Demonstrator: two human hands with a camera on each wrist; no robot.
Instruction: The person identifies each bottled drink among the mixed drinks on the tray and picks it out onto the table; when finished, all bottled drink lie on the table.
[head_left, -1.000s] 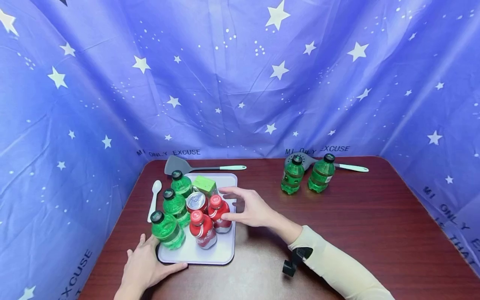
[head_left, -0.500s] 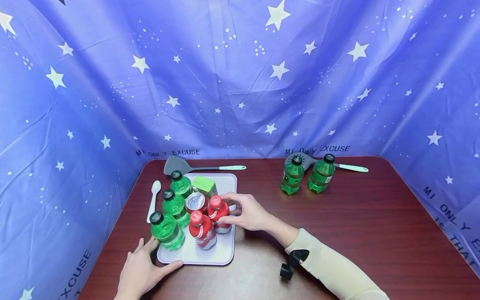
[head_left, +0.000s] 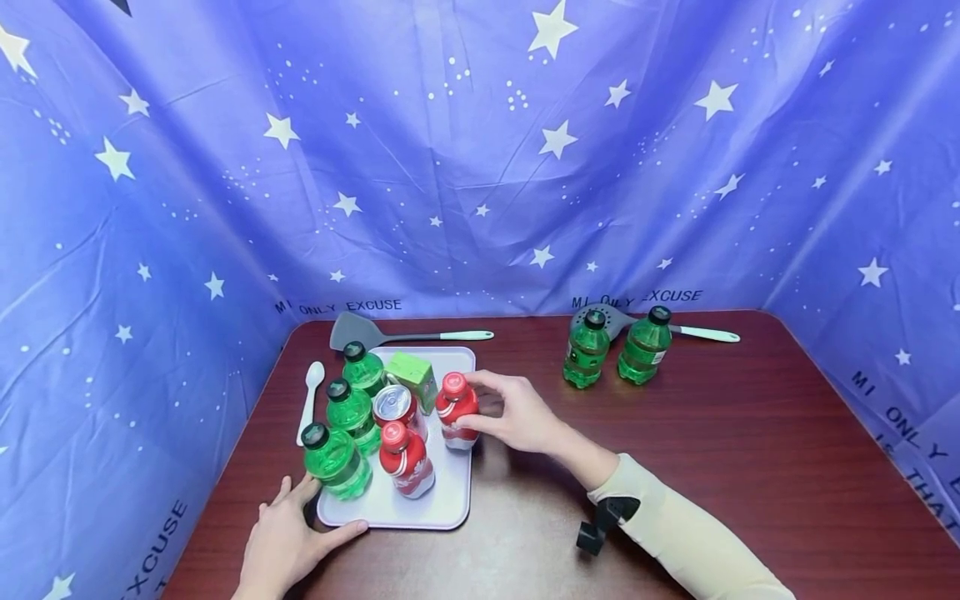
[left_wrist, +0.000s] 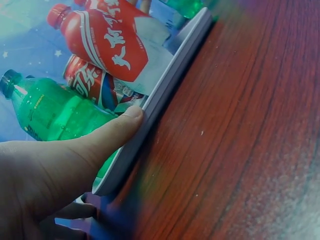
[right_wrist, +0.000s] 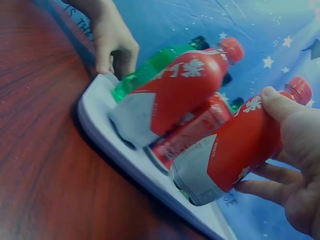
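Observation:
My right hand (head_left: 517, 412) grips a red-labelled plastic bottle (head_left: 456, 410) with a red cap, thumb on one side and fingers on the other. That bottle is upright at the right rim of a pale rectangular tray (head_left: 450, 500); in the right wrist view its base shows close over the rim. My left hand (head_left: 285, 533) holds the tray's near left corner, with its thumb (left_wrist: 112, 132) along the front rim. Also on the tray stand a second red bottle (head_left: 407, 467), a red can (head_left: 393, 404), a green box (head_left: 411, 375) and three green bottles, the nearest one (head_left: 337, 467) beside my left hand.
A white spoon (head_left: 310, 400) lies left of the tray, and a grey spatula (head_left: 360, 332) behind it. Two more green bottles, one left (head_left: 587, 354) and one right (head_left: 643, 350), stand at the back right by a slotted turner (head_left: 705, 333). Starry blue cloth (head_left: 480, 167) surrounds the table.
The right hand has closed on the right-hand red bottle and moved it right and back, away from the other red bottle and the can. The left hand has stayed at the tray's corner.

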